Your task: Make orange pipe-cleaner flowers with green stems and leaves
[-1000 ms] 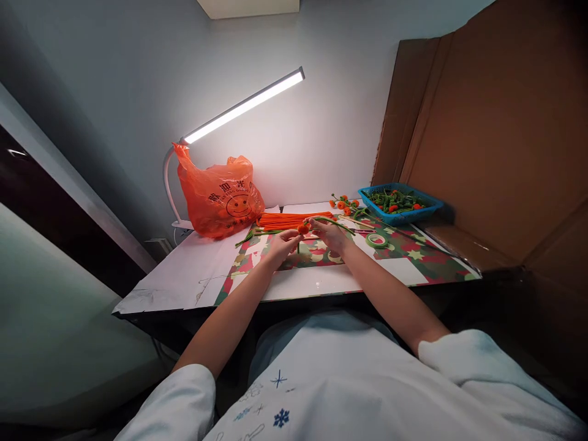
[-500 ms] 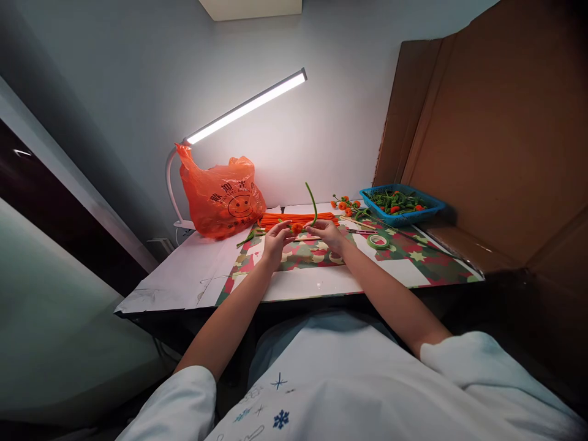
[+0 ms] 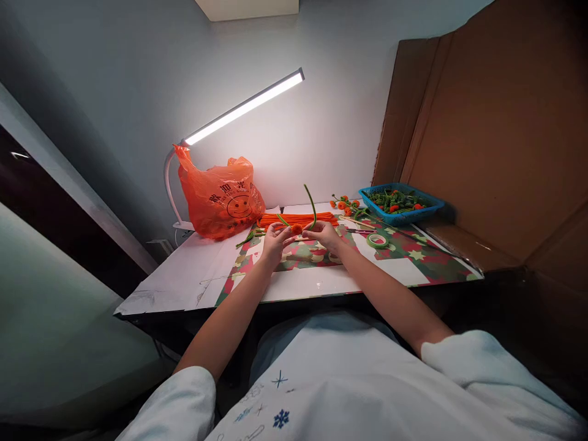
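Note:
Between my two hands, over the middle of the table, is a small fluffy orange flower. My left hand is closed in a pinch at its left side, and a short green end sticks up past those fingers. On the other side, the fingers of my right hand pinch a green pipe cleaner, which curves upward from them. My fingertips hide where the green piece meets the flower. Just behind the hands lies a bundle of orange pipe cleaners.
Green tape lies right of my hands, near pens. Finished orange flowers lie behind, beside a blue basket of green and orange pieces. An orange plastic bag and a lit lamp stand left. Cardboard walls the right.
The short green end by my left hand now shows longer above the fingers. Both hands stay close to the flower; the view has shifted slightly.

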`<state>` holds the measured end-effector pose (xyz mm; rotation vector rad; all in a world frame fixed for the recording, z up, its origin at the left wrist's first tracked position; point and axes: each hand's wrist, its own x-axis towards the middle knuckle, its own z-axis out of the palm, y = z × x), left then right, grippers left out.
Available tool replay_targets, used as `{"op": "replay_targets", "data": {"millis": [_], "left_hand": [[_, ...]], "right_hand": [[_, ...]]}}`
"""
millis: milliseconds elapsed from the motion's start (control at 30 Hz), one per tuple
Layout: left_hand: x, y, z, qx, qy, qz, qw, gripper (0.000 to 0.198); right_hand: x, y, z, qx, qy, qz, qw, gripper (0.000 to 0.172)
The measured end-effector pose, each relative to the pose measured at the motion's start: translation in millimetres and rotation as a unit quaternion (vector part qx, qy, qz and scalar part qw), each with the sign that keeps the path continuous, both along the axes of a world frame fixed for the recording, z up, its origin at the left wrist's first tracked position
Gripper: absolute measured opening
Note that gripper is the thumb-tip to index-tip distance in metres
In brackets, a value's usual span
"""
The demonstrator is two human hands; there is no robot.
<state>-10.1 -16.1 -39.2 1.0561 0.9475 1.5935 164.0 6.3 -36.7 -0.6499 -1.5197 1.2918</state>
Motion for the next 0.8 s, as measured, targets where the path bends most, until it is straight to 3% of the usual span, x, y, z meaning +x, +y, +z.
{"op": "replay_targets", "data": {"millis": [233,500,800], "left_hand": [[3.8,-4.1,4.1,-0.049,-0.007,-0.075,0.996,0.04],[2.8,-8.6,5.7,-0.063,-0.028,-0.107,0.992,0.033],[-0.2,-4.6,5.1,-0.131,-0.075,-0.224,0.963,0.013]], "right_hand": [[-2.5,0.5,-1.0,-0.002,0.013,-0.017,1.0,0.032],[-1.9,1.6,-0.5,-0.016,0.039,-0.006,0.999,0.03],[-1.3,1.0,4.1,-0.105,0.097,0.105,0.984,0.035]]}}
